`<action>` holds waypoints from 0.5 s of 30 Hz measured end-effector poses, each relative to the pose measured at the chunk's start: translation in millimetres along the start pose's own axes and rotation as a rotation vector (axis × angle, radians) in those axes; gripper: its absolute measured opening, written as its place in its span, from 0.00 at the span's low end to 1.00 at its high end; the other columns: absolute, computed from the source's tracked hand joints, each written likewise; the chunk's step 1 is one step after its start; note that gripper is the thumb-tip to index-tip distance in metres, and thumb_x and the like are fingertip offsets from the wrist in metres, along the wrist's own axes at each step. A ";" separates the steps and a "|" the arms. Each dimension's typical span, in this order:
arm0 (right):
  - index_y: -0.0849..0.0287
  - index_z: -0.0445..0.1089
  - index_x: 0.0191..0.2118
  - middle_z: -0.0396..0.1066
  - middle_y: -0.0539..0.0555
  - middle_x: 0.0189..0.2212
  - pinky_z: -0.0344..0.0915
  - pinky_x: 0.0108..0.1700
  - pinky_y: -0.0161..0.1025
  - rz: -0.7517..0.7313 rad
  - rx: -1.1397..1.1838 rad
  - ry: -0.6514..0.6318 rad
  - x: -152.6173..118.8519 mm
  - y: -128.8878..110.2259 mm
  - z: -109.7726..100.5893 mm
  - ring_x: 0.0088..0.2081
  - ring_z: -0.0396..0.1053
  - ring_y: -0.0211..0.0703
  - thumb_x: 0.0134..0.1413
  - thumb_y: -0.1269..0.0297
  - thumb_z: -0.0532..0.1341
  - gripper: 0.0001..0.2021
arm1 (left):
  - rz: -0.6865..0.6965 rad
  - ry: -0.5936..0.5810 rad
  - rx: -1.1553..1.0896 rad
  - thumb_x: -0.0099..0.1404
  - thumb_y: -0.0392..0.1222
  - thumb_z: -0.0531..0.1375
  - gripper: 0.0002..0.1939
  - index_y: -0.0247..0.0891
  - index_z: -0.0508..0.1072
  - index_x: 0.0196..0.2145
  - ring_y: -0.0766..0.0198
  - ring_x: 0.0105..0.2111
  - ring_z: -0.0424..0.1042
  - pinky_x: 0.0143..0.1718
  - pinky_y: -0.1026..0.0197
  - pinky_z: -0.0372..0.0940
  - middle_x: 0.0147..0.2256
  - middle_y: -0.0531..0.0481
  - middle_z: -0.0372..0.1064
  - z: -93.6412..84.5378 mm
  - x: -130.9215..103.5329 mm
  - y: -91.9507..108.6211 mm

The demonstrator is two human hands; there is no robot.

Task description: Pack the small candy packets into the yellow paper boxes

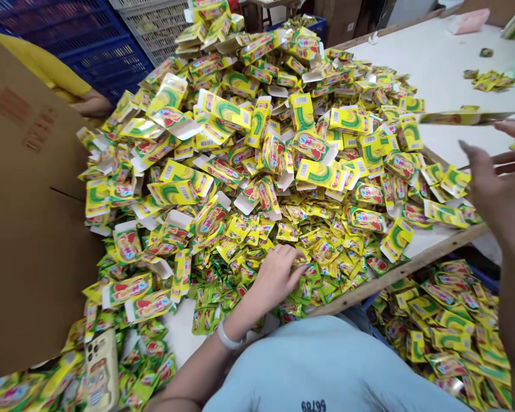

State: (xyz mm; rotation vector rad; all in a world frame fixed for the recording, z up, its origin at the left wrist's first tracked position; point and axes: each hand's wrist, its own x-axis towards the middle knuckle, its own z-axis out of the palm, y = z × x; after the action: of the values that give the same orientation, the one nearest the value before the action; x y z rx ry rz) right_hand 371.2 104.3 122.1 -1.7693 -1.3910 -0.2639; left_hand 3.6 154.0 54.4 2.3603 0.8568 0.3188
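Note:
My left hand (278, 270) rests on a heap of small yellow packets (326, 252). Its fingers curl in toward the thumb, and whatever lies between the fingertips is hidden. Just below it are small green packets (236, 286). My right hand (498, 163) is raised at the right edge, dark and slightly blurred, with thumb and fingers apart and nothing visible in it. Beyond both hands rises a large pile of yellow-green printed cartons (227, 109), many with white end flaps standing open. A long yellow printed strip (450, 118) lies near the right fingers.
A tall cardboard box (30, 217) blocks the left side. A phone (102, 372) lies on packets at lower left. Below the wooden table edge (403, 269), a blue bin holds more cartons (446, 320). Behind the box shows another person's yellow sleeve (47, 63); blue crates (98, 46) stand behind.

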 end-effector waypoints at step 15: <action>0.55 0.62 0.38 0.71 0.50 0.26 0.65 0.26 0.39 0.203 0.256 -0.568 -119.6 -72.8 99.7 0.26 0.71 0.45 0.58 0.58 0.63 0.10 | -0.210 -0.044 -0.135 0.68 0.42 0.59 0.07 0.39 0.66 0.41 0.55 0.41 0.71 0.45 0.51 0.64 0.39 0.47 0.73 5.2 -4.2 -5.6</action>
State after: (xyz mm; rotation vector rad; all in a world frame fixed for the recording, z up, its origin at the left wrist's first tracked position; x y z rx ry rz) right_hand 232.4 94.0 21.3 -1.8197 -1.5249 0.5441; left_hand -0.3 152.4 46.8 2.1243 1.0198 0.2302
